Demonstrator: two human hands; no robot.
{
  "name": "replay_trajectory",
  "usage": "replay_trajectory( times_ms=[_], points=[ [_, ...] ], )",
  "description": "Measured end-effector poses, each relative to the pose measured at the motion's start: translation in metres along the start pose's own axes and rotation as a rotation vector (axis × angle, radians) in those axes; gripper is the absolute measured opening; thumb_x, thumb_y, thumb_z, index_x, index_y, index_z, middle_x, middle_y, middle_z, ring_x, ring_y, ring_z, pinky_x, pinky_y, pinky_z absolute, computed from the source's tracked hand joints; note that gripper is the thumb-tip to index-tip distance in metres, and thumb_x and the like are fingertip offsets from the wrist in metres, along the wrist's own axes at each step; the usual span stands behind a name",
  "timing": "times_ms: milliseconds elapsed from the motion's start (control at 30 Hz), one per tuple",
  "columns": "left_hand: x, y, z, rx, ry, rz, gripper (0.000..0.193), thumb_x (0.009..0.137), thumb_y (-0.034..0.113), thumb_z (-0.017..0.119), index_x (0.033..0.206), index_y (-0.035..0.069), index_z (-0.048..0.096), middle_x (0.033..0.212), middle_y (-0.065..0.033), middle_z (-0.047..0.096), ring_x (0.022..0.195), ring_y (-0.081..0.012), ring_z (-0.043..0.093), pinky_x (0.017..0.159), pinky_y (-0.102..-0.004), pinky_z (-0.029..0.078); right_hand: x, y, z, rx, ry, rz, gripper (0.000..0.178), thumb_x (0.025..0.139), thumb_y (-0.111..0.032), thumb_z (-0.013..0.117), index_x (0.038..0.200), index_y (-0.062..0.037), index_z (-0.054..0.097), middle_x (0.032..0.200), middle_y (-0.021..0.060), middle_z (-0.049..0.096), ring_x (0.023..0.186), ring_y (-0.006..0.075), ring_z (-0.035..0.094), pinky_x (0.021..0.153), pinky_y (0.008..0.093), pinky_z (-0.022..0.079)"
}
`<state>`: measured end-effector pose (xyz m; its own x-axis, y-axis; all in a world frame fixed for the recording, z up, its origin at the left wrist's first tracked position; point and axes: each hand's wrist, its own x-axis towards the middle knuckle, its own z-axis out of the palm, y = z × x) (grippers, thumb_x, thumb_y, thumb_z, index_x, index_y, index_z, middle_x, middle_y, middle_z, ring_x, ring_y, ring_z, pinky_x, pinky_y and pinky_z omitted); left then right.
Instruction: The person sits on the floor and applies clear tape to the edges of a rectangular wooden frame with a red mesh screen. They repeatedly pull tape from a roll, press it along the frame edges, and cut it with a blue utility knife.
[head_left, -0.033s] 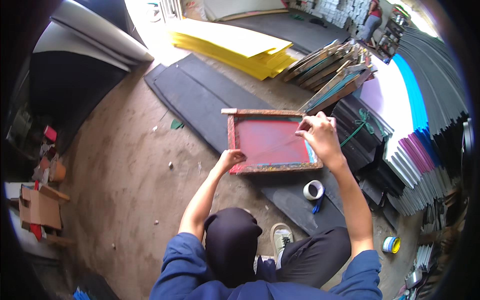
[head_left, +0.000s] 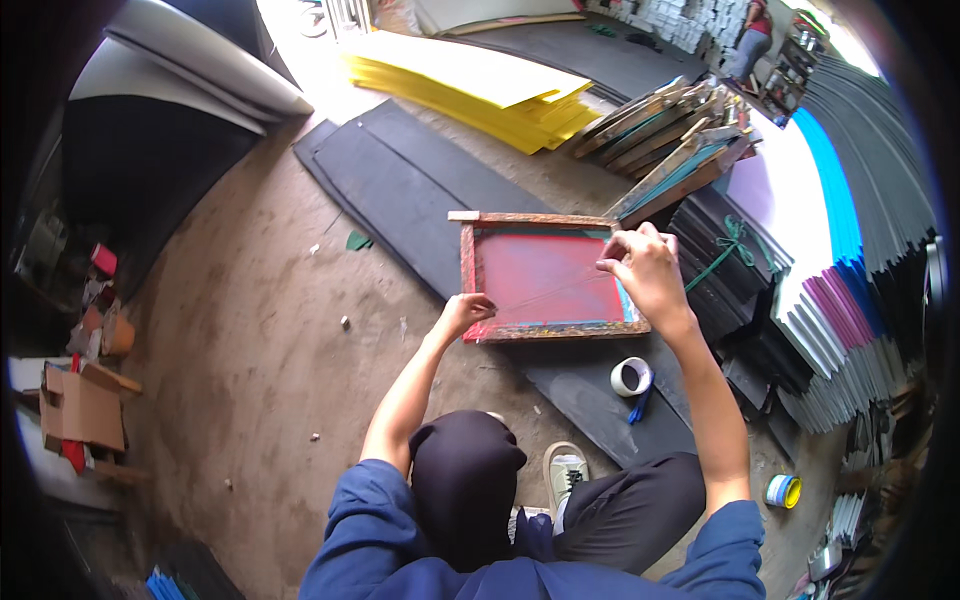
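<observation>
A wooden screen-printing frame (head_left: 560, 332) with reddish mesh rests on the black foam sheets (head_left: 400, 165) in front of me. My left hand (head_left: 467, 314) pinches one end of a thin, see-through strip of tape (head_left: 548, 292) at the frame's lower left corner. Higher up, by the right side of the frame, my right hand (head_left: 645, 267) pinches the other end. The strip runs slantwise above the mesh, barely visible. Nearer to me on the foam lies a white roll of tape (head_left: 619, 377), with a blue tool (head_left: 641, 403) beside it.
Yellow sheets (head_left: 470, 85) are stacked beyond the foam. Several wooden frames (head_left: 665, 140) lean together at the far right, near stacks of coloured foam (head_left: 830, 320). A small tin (head_left: 784, 490) stands at right; a cardboard box (head_left: 85, 405) sits at left. Far back is another person (head_left: 752, 42).
</observation>
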<state>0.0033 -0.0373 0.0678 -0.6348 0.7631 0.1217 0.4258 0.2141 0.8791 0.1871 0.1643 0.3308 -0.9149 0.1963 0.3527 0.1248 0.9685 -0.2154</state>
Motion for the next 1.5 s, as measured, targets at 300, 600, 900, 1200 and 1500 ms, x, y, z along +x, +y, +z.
replay_trajectory(
  times_ms=[300, 600, 900, 1200, 1500],
  points=[
    [-0.001, -0.066, 0.010, 0.272, -0.090, -0.055, 0.041, 0.065, 0.028, 0.075, 0.103, 0.019, 0.064, 0.105, -0.0106, 0.056, 0.104, -0.0238, 0.047, 0.093, -0.0377, 0.036, -0.016, 0.002, 0.018, 0.038, -0.024, 0.025, 0.011, 0.072, -0.017, 0.068, 0.075, -0.0093, 0.061, 0.077, -0.0005, 0.063, 0.087, 0.0173, 0.052, 0.082, 0.0348, 0.035],
    [0.015, -0.075, 0.013, -0.372, -0.272, -0.234, 0.066, 0.067, 0.023, 0.076, 0.126, 0.022, 0.046, 0.113, -0.0051, 0.052, 0.094, -0.0257, 0.052, 0.097, -0.0374, 0.037, -0.020, 0.044, 0.019, 0.111, -0.058, 0.251, 0.011, 0.071, -0.014, 0.069, 0.076, -0.0056, 0.064, 0.071, 0.0062, 0.060, 0.076, 0.0185, 0.054, 0.072, 0.0321, 0.041],
    [0.007, -0.103, 0.008, 0.485, -0.330, 0.078, 0.023, 0.073, 0.024, 0.067, 0.095, 0.021, 0.065, 0.095, -0.0022, 0.061, 0.097, -0.0241, 0.054, 0.085, -0.0374, 0.043, -0.016, 0.057, 0.006, 0.158, 0.052, 0.370, 0.010, 0.075, -0.009, 0.066, 0.084, -0.0042, 0.064, 0.078, 0.0085, 0.057, 0.072, 0.0177, 0.059, 0.068, 0.0310, 0.044],
    [0.030, -0.046, 0.019, 0.048, -0.247, -0.058, 0.034, 0.081, 0.031, 0.064, 0.105, 0.008, 0.061, 0.100, -0.0090, 0.063, 0.094, -0.0205, 0.059, 0.085, -0.0339, 0.044, 0.000, 0.061, -0.046, 0.125, -0.008, 0.210, 0.015, 0.079, -0.014, 0.062, 0.088, -0.0049, 0.055, 0.078, 0.0076, 0.055, 0.078, 0.0195, 0.055, 0.074, 0.0317, 0.042],
    [0.075, 0.127, 0.061, -0.457, -0.353, 0.363, 0.082, 0.071, 0.036, 0.071, 0.136, 0.008, 0.029, 0.139, -0.0107, 0.033, 0.132, -0.0230, 0.026, 0.109, -0.0402, 0.020, 0.049, 0.036, -0.122, 0.106, 0.041, -0.106, 0.018, 0.084, -0.025, 0.061, 0.089, -0.0095, 0.053, 0.072, -0.0010, 0.052, 0.068, 0.0079, 0.049, 0.067, 0.0269, 0.042]
  ],
)
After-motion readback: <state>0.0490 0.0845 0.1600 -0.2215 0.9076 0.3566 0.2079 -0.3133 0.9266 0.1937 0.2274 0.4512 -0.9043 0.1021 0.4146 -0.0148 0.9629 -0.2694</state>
